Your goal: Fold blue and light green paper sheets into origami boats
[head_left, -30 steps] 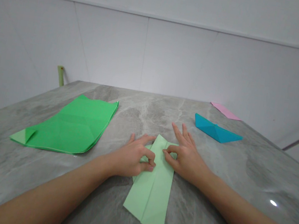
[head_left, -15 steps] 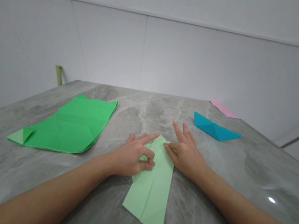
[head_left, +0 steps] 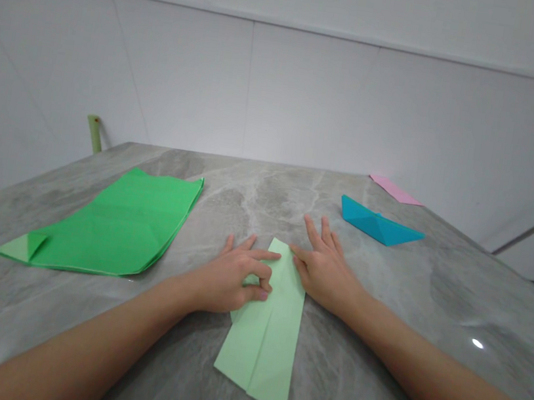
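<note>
A light green folded paper (head_left: 267, 339) lies lengthwise on the grey marble table (head_left: 379, 322), with a centre seam and a pointed far end. My left hand (head_left: 233, 279) rests on its left side near the far end. The thumb and curled fingers pinch the left flap, while the index finger stretches out across the paper. My right hand (head_left: 324, 269) lies flat at the paper's far right edge. Its fingers are spread and its thumb presses the fold.
A stack of bright green sheets (head_left: 114, 225) with one turned-up corner lies to the left. A blue folded paper shape (head_left: 377, 223) and a pink sheet (head_left: 395, 189) lie at the far right. A pale green post (head_left: 94, 131) stands by the white wall.
My right hand has opened from a thumb-and-finger pinch and now lies flat at the paper's far edge. My left hand keeps its pinch, with its index finger stretched out farther.
</note>
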A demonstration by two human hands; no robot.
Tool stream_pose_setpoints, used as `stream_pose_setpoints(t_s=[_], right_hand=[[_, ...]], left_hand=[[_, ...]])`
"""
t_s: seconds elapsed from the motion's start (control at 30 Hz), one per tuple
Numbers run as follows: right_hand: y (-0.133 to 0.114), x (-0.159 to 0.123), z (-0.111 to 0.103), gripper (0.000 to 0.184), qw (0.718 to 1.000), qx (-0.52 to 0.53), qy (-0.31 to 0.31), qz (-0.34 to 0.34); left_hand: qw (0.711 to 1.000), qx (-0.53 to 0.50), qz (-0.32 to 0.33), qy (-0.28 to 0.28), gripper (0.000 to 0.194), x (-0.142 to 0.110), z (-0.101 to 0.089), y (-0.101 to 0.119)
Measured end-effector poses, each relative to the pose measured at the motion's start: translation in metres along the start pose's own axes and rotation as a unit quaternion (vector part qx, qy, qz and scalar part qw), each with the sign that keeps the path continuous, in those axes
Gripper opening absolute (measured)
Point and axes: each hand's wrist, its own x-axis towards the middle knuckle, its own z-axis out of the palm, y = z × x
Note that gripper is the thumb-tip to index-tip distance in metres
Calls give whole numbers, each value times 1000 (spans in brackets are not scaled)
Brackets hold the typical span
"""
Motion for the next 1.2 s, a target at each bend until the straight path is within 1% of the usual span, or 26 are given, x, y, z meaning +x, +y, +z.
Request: stream_pose_setpoints(t_s=[0.2,0.37,0.67,0.9,1.1,1.2], right_hand=[[0,-1,0,27,1000,-1,16,-21],[-2,-4,-6,26,997,36,18,-61],[-8,-9,-16,20,983,118,-17,-141],[-14,-14,-17,15,971,175,-38,-161],[-15,-16,-20,16,968,171,-31,-179],[-16,-17,-21,15,964,173,-27,-200]], left_hand=[[1000,-3,2,-7,5,2,2,-2],[1000,-2,-1,-10,5,1,1,-2],[1000,-1,10,0,7,1,3,-5],[1000,-3,10,0,5,1,3,-4],[1000,-5,8,-2,7,2,2,-4],[1000,-4,8,-2,5,2,2,-3]])
